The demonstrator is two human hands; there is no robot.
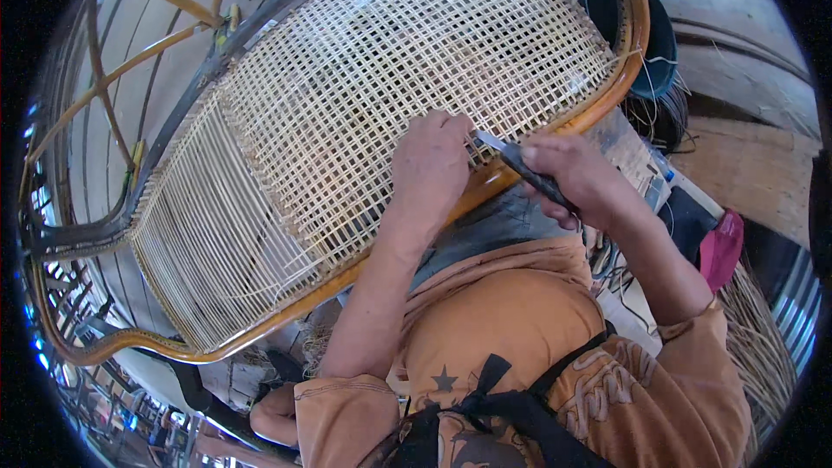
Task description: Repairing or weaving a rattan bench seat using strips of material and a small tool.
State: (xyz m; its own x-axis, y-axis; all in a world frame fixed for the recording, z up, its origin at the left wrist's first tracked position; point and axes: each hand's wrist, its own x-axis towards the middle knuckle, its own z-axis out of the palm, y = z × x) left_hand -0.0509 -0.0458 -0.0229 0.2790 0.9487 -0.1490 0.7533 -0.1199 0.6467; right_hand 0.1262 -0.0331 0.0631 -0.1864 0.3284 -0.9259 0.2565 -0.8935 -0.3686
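Could slip and cut left hand (431, 156), curled on weave (407, 43), cannot tell whether pinching, from gripping knife (525, 165) so close in right hand (574, 170)

At the right are a dark teal bucket (662, 39), a brown wooden board (747, 175) and a pink cloth (722, 253).

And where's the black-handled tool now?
Right of centre in the head view, the black-handled tool is in the right hand, its tip by the left hand.

We see even, fairly bright light, with pale glare on the woven cane panel (407, 78). Fisheye distortion curves our edges.
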